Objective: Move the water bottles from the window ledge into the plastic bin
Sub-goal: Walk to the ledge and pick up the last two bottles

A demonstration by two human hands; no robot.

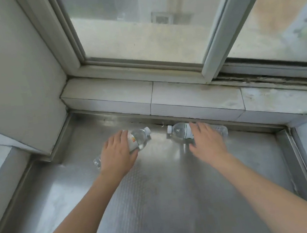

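Two clear water bottles with white caps lie on their sides on the steel window ledge [166,187]. The left bottle [140,137], with a red and yellow label, points its cap to the upper right. My left hand [117,155] lies over its middle with fingers stretched across it. The right bottle [179,130], with a green and white label, lies along the tiled step, cap to the left. My right hand [207,142] reaches over it, fingers extended and touching its body. No plastic bin is in view.
A white tiled step [194,96] and the window frame [214,38] rise just behind the bottles. A wall corner [21,93] juts in at the left. Raised steel rims border the ledge on the left and right sides.
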